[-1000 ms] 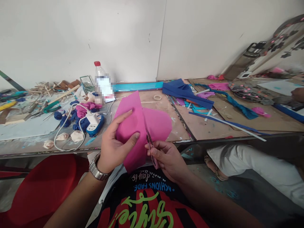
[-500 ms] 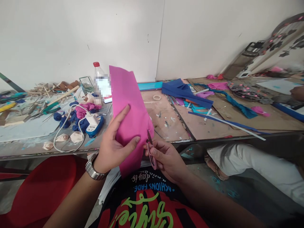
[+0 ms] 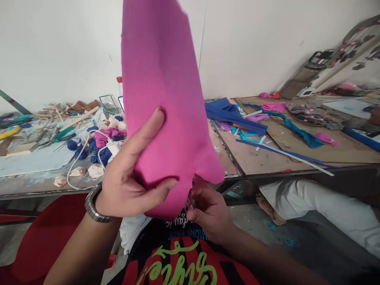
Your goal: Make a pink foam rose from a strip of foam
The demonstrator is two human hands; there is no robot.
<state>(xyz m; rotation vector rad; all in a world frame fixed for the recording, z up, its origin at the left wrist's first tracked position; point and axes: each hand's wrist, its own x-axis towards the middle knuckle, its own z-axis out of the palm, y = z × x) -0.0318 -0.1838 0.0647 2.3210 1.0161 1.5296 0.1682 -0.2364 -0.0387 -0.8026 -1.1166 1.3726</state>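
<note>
A long pink sheet (image 3: 166, 130), of paper or cloth, stands raised in front of me. My left hand (image 3: 133, 170) grips its left side, fingers spread behind and the thumb across the front. At the lower right edge my right hand (image 3: 208, 208) is closed round small scissors (image 3: 190, 198), mostly hidden by fingers and sheet. A cut has parted this edge, and a flap (image 3: 212, 166) sticks out to the right above my right hand.
Rolled blue and pink rosettes (image 3: 102, 140) lie on the table at left by a white cable (image 3: 71, 170). To the right are blue sheets (image 3: 234, 114) and a teal strip (image 3: 305, 134). Another person's leg (image 3: 311, 202) extends below the table; a red stool (image 3: 44, 245) stands at lower left.
The pink sheet has risen and come closer, hiding the bottle and tape roll. Its right edge is now cut, with a flap turned out. My right hand has dropped slightly.
</note>
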